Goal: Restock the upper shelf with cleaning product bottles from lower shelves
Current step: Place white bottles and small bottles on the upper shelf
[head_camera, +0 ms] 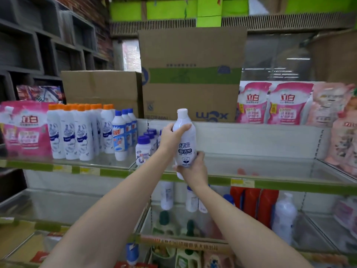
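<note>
Both hands are up on one tall white plastic bottle with a white cap and a dark label band [184, 140], held upright in front of the green-edged glass upper shelf [270, 181]. The left hand [172, 137] wraps the bottle's shoulder, its fingers [183, 129] clamped around the neck area just under the cap. The right hand [194, 169] cups the base, fingers curled round the lower body, thumb pressed against the label side. The base of the bottle hangs at the shelf's front edge, not set down on the glass.

Left of the held bottle, on the same shelf, stands a group of short white bottles with purple caps [144, 149], very near the left wrist. Further left are white-and-blue bottles with blue caps [121, 136], then a packed row of white bottles with orange caps [77, 132]. Behind the held bottle sits a large brown cardboard box with a green stripe [191, 74]. Right of that box lean pink refill pouches [274, 103]. Below the held bottle, on the lower shelf, more white bottles [191, 200] stand beside red jugs [255, 204].
</note>
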Demonstrator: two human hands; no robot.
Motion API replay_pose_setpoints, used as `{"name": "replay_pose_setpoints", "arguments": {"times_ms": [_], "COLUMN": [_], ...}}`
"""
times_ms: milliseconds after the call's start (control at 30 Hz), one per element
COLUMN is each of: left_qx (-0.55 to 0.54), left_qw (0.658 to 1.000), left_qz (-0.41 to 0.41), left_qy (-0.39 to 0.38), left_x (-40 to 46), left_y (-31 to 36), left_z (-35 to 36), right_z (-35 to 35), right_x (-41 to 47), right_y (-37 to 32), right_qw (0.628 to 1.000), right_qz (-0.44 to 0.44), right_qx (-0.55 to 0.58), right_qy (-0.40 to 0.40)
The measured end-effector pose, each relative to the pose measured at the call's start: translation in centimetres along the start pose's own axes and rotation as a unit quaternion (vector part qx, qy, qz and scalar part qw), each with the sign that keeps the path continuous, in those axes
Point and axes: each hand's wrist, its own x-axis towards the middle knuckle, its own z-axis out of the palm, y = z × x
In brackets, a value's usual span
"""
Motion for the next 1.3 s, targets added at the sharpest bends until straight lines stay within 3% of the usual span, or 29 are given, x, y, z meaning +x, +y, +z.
{"name": "replay_pose_setpoints", "arguments": {"times_ms": [367,667,933,1067,1200,1300], "left_qx": [0.052,0.046,0.063,0.087,0.076,0.063], "left_qw": [0.997,0.999,0.996,0.995,0.997,0.998], "left_qz": [0.050,0.027,0.054,0.036,0.010,-0.014], "left_qy": [-0.031,-0.005,0.032,0.014,-0.008,-0.016], "left_x": [8.0,13.8,16.3,17.3,18.0,18.4], "left_y": [-4.4,-10.3,-12.7,-12.9,-13.0,-12.9], "left_z": [0.6,0.8,2.6,2.9,2.5,1.9], "right_z": [3.9,8.4,9.2,9.2,9.4,9.3], "right_x": [7.7,13.4,16.0,16.3,16.9,17.1], "right_y": [2.4,5.9,7.8,7.6,7.0,7.2], "right_qw": [0.997,0.995,0.994,0.995,0.994,0.995], "right_qz": [0.027,0.080,0.072,0.075,0.104,0.092], "right_qx": [-0.055,-0.060,-0.069,-0.056,0.031,0.002], "right_qy": [0.054,0.011,0.046,0.043,0.027,0.025]}}
